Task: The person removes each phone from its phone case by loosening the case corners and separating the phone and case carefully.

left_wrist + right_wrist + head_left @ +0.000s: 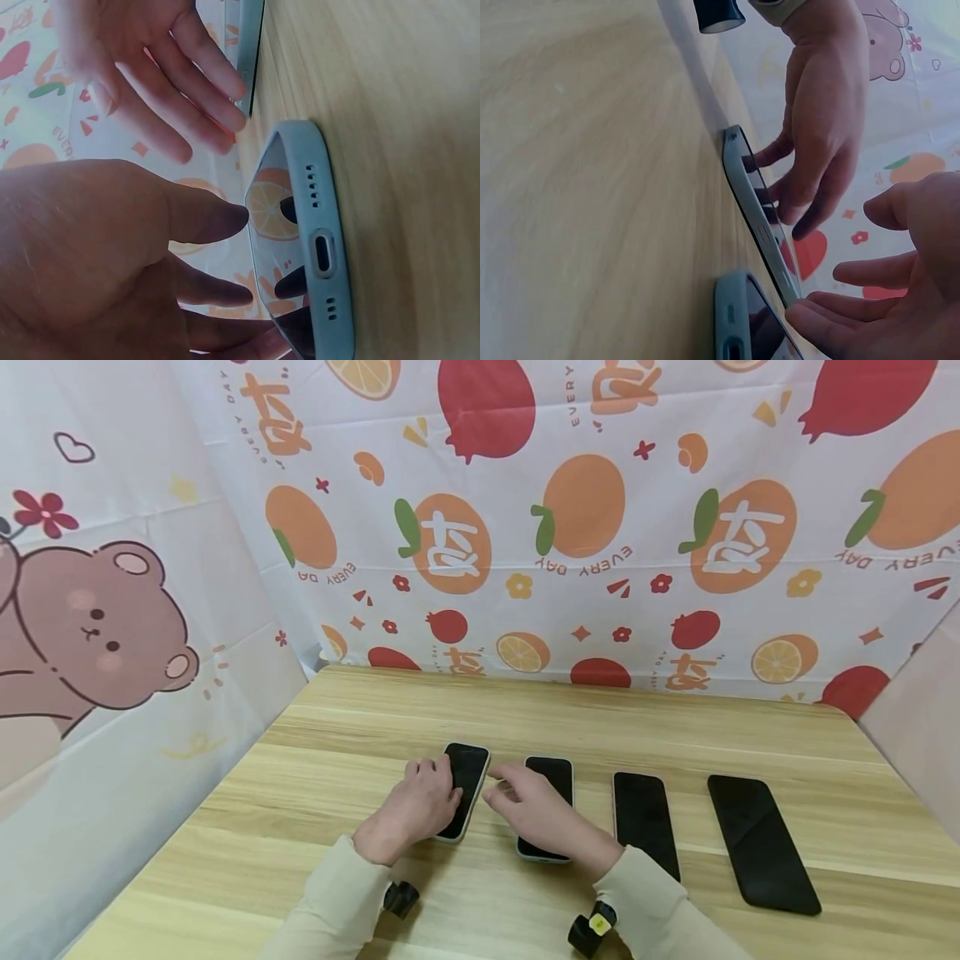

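Note:
On the left of the row lies a smartphone (468,770) in a pale blue-green case, screen up and slightly askew. My left hand (418,802) is over its left side, fingers loosely bent and thumb at the screen; firm contact is hard to tell. In the left wrist view this phone's (324,300) charging port end faces the camera. My right hand (542,810) hovers partly over a second cased smartphone (553,770), hiding its middle. Its fingers reach left, and in the right wrist view the right hand's fingertips (810,315) come close to the first phone's edge (750,199).
Two more dark-screened smartphones lie to the right: one with a thin light edge (645,818), partly behind my right sleeve, and a larger black one (761,843). The wooden table (375,710) ends at a fruit-print cloth (517,585). Black wrist cameras (401,899) hang under both sleeves.

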Tool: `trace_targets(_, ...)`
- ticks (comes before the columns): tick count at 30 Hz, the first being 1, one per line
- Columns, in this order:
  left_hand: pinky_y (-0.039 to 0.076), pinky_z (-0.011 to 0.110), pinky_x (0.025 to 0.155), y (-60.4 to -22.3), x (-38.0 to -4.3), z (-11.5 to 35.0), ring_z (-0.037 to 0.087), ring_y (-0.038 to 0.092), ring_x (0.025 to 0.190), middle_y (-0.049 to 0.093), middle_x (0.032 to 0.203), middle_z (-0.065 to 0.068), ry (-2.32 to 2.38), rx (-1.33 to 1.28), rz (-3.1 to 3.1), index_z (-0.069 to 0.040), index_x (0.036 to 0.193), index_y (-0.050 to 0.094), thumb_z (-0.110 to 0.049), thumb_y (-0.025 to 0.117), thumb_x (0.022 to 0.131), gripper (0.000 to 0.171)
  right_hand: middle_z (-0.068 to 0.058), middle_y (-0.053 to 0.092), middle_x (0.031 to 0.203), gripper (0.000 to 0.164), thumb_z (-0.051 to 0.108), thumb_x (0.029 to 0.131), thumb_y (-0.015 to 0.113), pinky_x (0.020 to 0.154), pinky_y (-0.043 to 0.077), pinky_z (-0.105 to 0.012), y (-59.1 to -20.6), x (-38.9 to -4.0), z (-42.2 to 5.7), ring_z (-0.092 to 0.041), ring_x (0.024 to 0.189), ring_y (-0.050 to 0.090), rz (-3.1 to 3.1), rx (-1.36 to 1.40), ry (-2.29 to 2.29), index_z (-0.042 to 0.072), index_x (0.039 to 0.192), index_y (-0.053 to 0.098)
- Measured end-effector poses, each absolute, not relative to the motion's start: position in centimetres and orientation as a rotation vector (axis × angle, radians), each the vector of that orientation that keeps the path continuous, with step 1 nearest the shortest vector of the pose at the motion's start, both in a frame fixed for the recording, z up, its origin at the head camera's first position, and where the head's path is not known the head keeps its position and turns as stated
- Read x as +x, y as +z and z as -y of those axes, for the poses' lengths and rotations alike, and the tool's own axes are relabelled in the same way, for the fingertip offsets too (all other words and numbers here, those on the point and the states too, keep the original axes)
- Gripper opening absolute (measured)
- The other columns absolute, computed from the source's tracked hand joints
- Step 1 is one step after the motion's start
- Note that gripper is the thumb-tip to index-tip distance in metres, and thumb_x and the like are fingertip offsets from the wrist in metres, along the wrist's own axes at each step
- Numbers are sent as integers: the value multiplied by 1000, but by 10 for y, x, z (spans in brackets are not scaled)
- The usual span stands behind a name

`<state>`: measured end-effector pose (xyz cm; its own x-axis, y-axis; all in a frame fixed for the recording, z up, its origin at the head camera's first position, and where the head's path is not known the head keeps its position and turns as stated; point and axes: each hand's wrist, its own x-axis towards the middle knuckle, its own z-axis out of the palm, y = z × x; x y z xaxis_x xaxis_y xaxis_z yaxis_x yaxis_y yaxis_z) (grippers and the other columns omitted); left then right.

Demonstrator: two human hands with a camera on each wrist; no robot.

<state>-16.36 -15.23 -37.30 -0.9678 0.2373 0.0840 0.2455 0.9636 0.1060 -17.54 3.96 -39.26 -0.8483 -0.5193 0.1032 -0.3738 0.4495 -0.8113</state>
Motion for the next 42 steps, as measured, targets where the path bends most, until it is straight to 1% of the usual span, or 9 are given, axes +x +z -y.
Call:
trace_targets(8, 51, 49, 81, -375, -164, 153, 40, 58, 94, 62, 98, 28, -117, -406, 3040, 11, 107, 52, -15, 61, 95, 30, -13, 69, 112, 44, 26, 103, 52, 86, 55, -41, -395, -178, -24, -20, 99, 65, -2520, -736, -1335, -3, 135, 54)
trace_targets(11, 50, 48, 81, -376, -163, 153, 38, 57, 92, 62, 96, 26, -118, -403, 3031, 11, 107, 52, -14, 61, 95, 29, -15, 69, 116, 45, 26, 103, 52, 86, 55, -43, -395, -178, -19, -22, 101, 66, -2469, -698, -1374, -4, 136, 54)
trace_targets(15, 47, 46, 79, -378, -163, 154, 35, 58, 86, 62, 89, 22, -77, -432, 2981, 10, 103, 53, -14, 62, 94, 28, -18, 62, 131, 46, 25, 102, 50, 96, 51, -48, -395, -176, -15, -27, 117, 61, -2357, -601, -1489, -4, 138, 52)
trace_targets(18, 48, 46, 77, -379, -164, 153, 35, 59, 83, 62, 86, 21, -57, -441, 2944, 10, 103, 54, -15, 64, 93, 29, -19, 57, 138, 46, 24, 102, 49, 102, 48, -51, -395, -174, -14, -29, 124, 57, -2268, -525, -1578, -3, 139, 51)
trace_targets(25, 51, 46, 73, -383, -167, 155, 37, 61, 77, 64, 85, 21, -84, -423, 2884, 10, 104, 56, -15, 67, 91, 30, -18, 58, 138, 45, 23, 100, 51, 104, 47, -51, -396, -172, -15, -28, 125, 56, -2229, -477, -1629, -2, 138, 53)
trace_targets(29, 53, 49, 77, -383, -171, 156, 41, 62, 84, 66, 94, 25, -186, -383, 2925, 13, 114, 55, -16, 68, 92, 38, -16, 59, 137, 45, 23, 99, 52, 105, 46, -52, -396, -172, -15, -29, 128, 55, -2240, -466, -1619, 0, 138, 54)
trace_targets(33, 54, 49, 79, -381, -176, 159, 40, 62, 91, 66, 103, 28, -363, -318, 2996, 13, 121, 53, -18, 67, 93, 44, -15, 60, 136, 44, 24, 100, 51, 106, 45, -52, -396, -172, -15, -28, 128, 55, -2239, -464, -1615, 1, 138, 54)
trace_targets(39, 55, 43, 69, -374, -181, 164, 31, 63, 80, 65, 89, 21, -584, -273, 2958, 11, 108, 58, -13, 69, 90, 32, -12, 63, 133, 42, 24, 100, 51, 106, 46, -51, -397, -174, -16, -26, 126, 57, -2235, -463, -1618, 3, 135, 57)
trace_targets(42, 55, 44, 71, -372, -183, 165, 33, 63, 83, 64, 85, 20, -598, -277, 2925, 10, 102, 60, -11, 69, 89, 27, -11, 63, 133, 42, 25, 99, 52, 106, 45, -51, -398, -174, -16, -26, 126, 56, -2236, -460, -1618, 4, 135, 58)
